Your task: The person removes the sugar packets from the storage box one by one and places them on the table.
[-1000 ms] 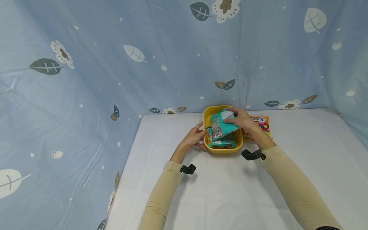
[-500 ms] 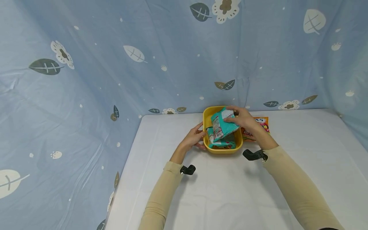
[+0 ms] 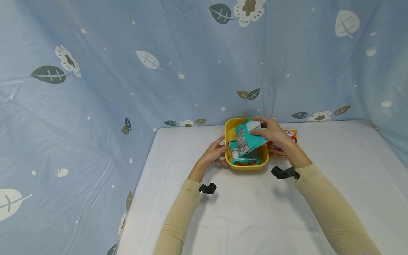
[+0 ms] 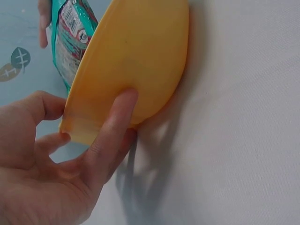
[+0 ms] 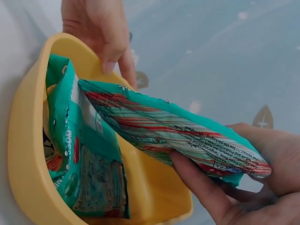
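Right hand (image 3: 271, 130): pinching one end of a teal packet (image 3: 247, 141) between thumb and fingers. Packet sits left of that hand, tilted, far end hanging above the basket interior. Weak point: grip at one end only. Slick-looking film and shifting contents could let it swing or slide free; a harder squeeze might crease it.

Just below the fingers: second teal packet (image 5: 96, 178), inside the basket, leaning against the wall. Cannot tell if the held packet touches it. Should edges catch, one could drag the other out of place.

Around both: yellow basket (image 5: 28, 154), under and left of the right hand. Light-looking; a knuckle or packet corner snagging its rim might tip it.

Under the right wrist: orange packet (image 3: 276, 151) on the table (image 3: 229, 209), partly covered by hand and forearm. A low sweep of that arm could shove it; being screened from above makes this likelier.

Farther, across the basket from the right hand: left hand (image 3: 213, 153), thumb at the rim, fingers against the outer wall, gripping. Steadies one side only; the opposite side could pivot if bumped.
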### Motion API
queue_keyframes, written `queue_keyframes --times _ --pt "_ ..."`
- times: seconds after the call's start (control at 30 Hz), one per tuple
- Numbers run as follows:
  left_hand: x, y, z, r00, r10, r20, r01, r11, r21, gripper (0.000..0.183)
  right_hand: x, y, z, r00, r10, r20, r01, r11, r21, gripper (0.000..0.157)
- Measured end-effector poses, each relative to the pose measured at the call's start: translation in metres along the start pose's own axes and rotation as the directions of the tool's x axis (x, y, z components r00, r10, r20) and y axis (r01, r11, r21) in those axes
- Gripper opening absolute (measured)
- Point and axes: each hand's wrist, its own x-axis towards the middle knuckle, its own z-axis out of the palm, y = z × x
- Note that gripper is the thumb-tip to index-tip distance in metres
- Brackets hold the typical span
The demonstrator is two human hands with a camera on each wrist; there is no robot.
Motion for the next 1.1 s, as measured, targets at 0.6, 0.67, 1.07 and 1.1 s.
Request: queue_keyframes --times 0.6,0.67,1.07,1.1 --pt "-0.002 0.000 0.000 1.000 -0.003 -0.001 0.003 1.000 -0.004 0.066 -0.012 0.006 -0.015 1.000 -0.002 -0.019 0.001 1.000 -0.023 0.070" --pt "-0.002 0.000 0.000 1.000 -0.003 -0.001 0.003 1.000 -0.006 0.065 -0.013 0.007 -0.016 1.000 -0.005 -0.022 0.005 1.000 -0.007 0.070" --pt "-0.003 0.000 0.001 1.000 0.008 0.006 -0.008 1.000 -0.020 0.066 -0.018 0.011 -0.020 0.999 0.006 -0.048 -0.005 1.000 0.021 0.071" --pt "-0.003 0.000 0.000 1.000 0.009 0.006 -0.009 1.000 -0.019 0.066 -0.018 0.012 -0.020 0.999 0.002 -0.051 -0.001 1.000 0.026 0.071"
